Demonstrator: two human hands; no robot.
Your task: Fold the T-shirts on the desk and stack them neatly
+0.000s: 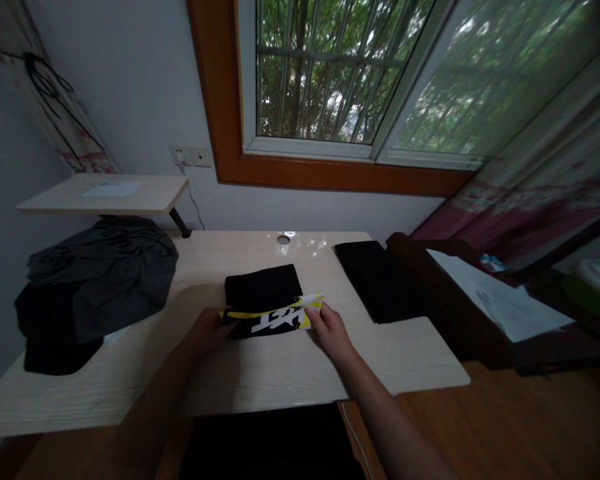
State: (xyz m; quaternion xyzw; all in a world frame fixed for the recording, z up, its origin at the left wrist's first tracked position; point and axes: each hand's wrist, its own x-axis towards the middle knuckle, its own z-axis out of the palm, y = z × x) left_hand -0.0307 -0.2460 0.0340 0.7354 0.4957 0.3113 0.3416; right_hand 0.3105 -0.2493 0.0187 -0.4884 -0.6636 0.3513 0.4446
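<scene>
A folded black garment (pixel 263 288) lies on the desk in front of me. Its near part shows a yellow, white and black print (pixel 275 320) with large white lettering. My left hand (pixel 209 330) grips the left end of this printed part, its fingers partly hidden in shadow. At the right end, my right hand (pixel 329 328) pinches the printed part, thumb on top. The printed part looks slightly raised and tilted toward me. Whether it is a shirt cannot be made out from the folds.
Dark grey and black clothes (pixel 105 267) are heaped at the desk's left, beside a small raised shelf (pixel 105 193) with a paper on it. A flat folded black cloth (pixel 380 280) lies at the right edge. The pale desk (pixel 300 380) stands below a window.
</scene>
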